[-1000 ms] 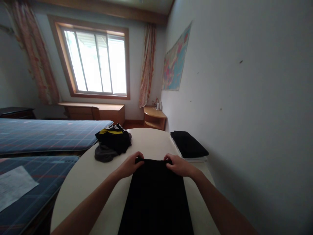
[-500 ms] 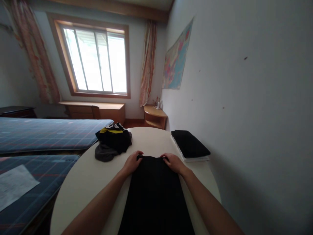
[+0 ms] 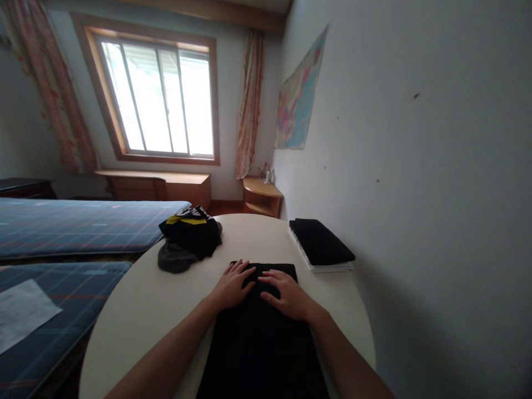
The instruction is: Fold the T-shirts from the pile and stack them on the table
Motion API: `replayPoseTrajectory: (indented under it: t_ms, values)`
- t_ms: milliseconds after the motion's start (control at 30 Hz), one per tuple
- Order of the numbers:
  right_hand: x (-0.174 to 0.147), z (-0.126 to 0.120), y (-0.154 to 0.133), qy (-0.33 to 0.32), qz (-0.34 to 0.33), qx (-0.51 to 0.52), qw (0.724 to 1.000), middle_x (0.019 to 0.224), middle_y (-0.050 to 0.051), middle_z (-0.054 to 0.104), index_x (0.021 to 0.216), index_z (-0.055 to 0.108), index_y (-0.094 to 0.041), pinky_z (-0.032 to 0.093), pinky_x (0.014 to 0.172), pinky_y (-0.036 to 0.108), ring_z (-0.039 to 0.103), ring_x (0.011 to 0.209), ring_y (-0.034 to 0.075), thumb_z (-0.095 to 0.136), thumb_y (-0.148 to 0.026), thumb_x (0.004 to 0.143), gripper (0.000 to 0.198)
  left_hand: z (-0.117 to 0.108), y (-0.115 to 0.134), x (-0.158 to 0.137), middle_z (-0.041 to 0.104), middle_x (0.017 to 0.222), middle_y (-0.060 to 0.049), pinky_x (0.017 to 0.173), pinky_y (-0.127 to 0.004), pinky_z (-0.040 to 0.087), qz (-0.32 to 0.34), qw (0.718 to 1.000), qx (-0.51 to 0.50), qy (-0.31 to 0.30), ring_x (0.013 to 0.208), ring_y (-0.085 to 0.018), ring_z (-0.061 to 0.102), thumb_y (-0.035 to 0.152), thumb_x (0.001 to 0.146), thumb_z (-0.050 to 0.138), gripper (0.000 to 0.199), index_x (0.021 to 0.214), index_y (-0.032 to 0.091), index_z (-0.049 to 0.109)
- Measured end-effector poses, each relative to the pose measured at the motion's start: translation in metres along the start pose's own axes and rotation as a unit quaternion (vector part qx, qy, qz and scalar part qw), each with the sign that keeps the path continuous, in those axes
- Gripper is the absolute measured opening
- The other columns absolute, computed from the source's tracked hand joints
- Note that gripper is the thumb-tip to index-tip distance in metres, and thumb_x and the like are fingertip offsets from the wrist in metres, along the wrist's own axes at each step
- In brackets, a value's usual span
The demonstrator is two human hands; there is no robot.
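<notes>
A long black garment [image 3: 264,354] lies stretched out on the round white table [image 3: 137,327], running from its far edge down past the bottom of the view. Its exact kind cannot be made out. My left hand [image 3: 235,284] rests on the far left part of the cloth, fingers spread. On the far right part lies my right hand [image 3: 285,293], palm down with the fingers apart. The fingertips of both hands point toward each other near the middle, and neither hand grips the fabric.
A crumpled heap of dark clothes [image 3: 189,241] with a yellow patch sits at the table's far left. Folded black and white clothes [image 3: 322,242] are stacked at the right, near the wall [image 3: 436,221]. Plaid mattresses [image 3: 83,227] lie left, one bearing a paper sheet [image 3: 25,316].
Both hands have let go of the garment's far corners and moved inward onto its surface, fingers now spread. The view has shifted slightly.
</notes>
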State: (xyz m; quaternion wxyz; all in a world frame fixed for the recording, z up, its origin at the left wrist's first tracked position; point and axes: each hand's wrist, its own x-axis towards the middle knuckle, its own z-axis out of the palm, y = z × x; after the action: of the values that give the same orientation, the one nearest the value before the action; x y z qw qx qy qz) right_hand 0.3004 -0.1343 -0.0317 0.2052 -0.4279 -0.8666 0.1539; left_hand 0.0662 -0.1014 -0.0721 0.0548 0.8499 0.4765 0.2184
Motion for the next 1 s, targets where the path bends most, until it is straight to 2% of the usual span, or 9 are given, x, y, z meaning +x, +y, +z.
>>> replayPoseTrajectory:
  t_ms: [100,200,333,500,633,733,833,933,1000]
  values:
    - [0.002,0.008,-0.005,-0.035,0.044,-0.051,0.997,0.149,0.008,0.047,0.135,0.057,-0.029,0.017,0.117,0.057,0.032,0.142,0.032,0.060,-0.052,0.087,0.053,-0.004,0.004,0.007,0.046,0.147,-0.008,0.111,-0.048,0.031,-0.047,0.998,0.040,0.031,0.137,-0.032,0.038,0.039,0.091,0.058,0.038,0.126,0.028,0.062]
    - [0.004,0.007,-0.001,0.018,0.068,-0.078,0.994,0.138,0.010,0.056,0.128,0.064,-0.026,0.029,0.113,0.048,0.045,0.131,0.029,0.061,-0.047,0.088,0.045,-0.017,0.015,0.009,0.059,0.125,-0.009,0.101,-0.043,0.040,-0.075,0.992,0.067,0.071,0.117,-0.028,0.054,0.028,0.091,0.057,0.021,0.108,0.023,0.068]
    - [-0.003,0.001,0.011,0.010,0.055,-0.032,0.998,0.134,0.010,0.059,0.129,0.063,-0.025,0.039,0.108,0.041,0.054,0.122,0.027,0.063,-0.051,0.085,0.051,-0.034,0.036,-0.008,0.064,0.104,-0.006,0.089,-0.038,0.045,-0.055,0.997,0.041,0.041,0.095,-0.024,0.061,0.030,0.089,0.055,0.016,0.101,0.022,0.064]
    - [-0.008,-0.004,0.024,0.011,0.076,-0.043,0.996,0.144,0.010,0.052,0.130,0.062,-0.022,0.030,0.115,0.048,0.043,0.136,0.030,0.064,-0.041,0.086,0.048,-0.029,0.046,-0.025,0.063,0.120,-0.008,0.102,-0.043,0.038,0.016,0.999,0.035,-0.034,0.111,-0.028,0.057,0.037,0.083,0.063,0.037,0.118,0.023,0.061]
    - [-0.007,-0.011,0.004,0.070,0.029,-0.024,0.997,0.139,0.008,0.057,0.127,0.064,-0.025,0.036,0.112,0.043,0.051,0.129,0.025,0.060,-0.033,0.089,0.039,-0.020,0.033,-0.011,0.057,0.136,-0.009,0.110,-0.047,0.031,-0.011,0.998,0.052,-0.014,0.124,-0.028,0.052,0.033,0.089,0.060,0.036,0.124,0.025,0.061]
    - [-0.008,-0.007,-0.022,0.014,-0.033,0.015,0.999,0.141,0.006,0.056,0.131,0.060,-0.028,0.035,0.113,0.041,0.048,0.132,0.024,0.058,-0.045,0.091,0.044,-0.022,0.025,0.002,0.057,0.133,-0.010,0.103,-0.043,0.040,-0.063,0.995,0.075,0.029,0.119,-0.028,0.055,0.027,0.089,0.060,0.028,0.116,0.021,0.064]
    - [-0.007,0.008,-0.035,-0.069,-0.035,0.004,0.997,0.154,0.007,0.039,0.144,0.047,-0.029,0.023,0.118,0.048,0.031,0.143,0.028,0.057,-0.057,0.088,0.063,-0.023,0.022,0.003,0.060,0.125,-0.010,0.097,-0.039,0.045,-0.096,0.991,0.068,0.060,0.111,-0.025,0.059,0.025,0.092,0.054,0.024,0.112,0.019,0.065]
    - [-0.006,0.022,-0.032,-0.114,-0.004,-0.016,0.993,0.161,0.006,0.023,0.150,0.035,-0.030,0.010,0.120,0.052,0.017,0.148,0.030,0.053,-0.062,0.088,0.072,-0.014,0.023,-0.008,0.054,0.138,-0.012,0.106,-0.043,0.039,-0.085,0.994,0.052,0.048,0.127,-0.028,0.050,0.029,0.096,0.046,0.034,0.125,0.019,0.060]
    - [-0.006,0.023,-0.029,-0.120,0.006,-0.018,0.993,0.161,0.005,0.022,0.149,0.038,-0.032,0.009,0.120,0.051,0.015,0.149,0.030,0.054,-0.063,0.087,0.071,-0.006,0.024,-0.015,0.044,0.150,-0.012,0.112,-0.050,0.031,-0.066,0.996,0.055,0.005,0.139,-0.032,0.037,0.032,0.098,0.041,0.042,0.137,0.020,0.052]
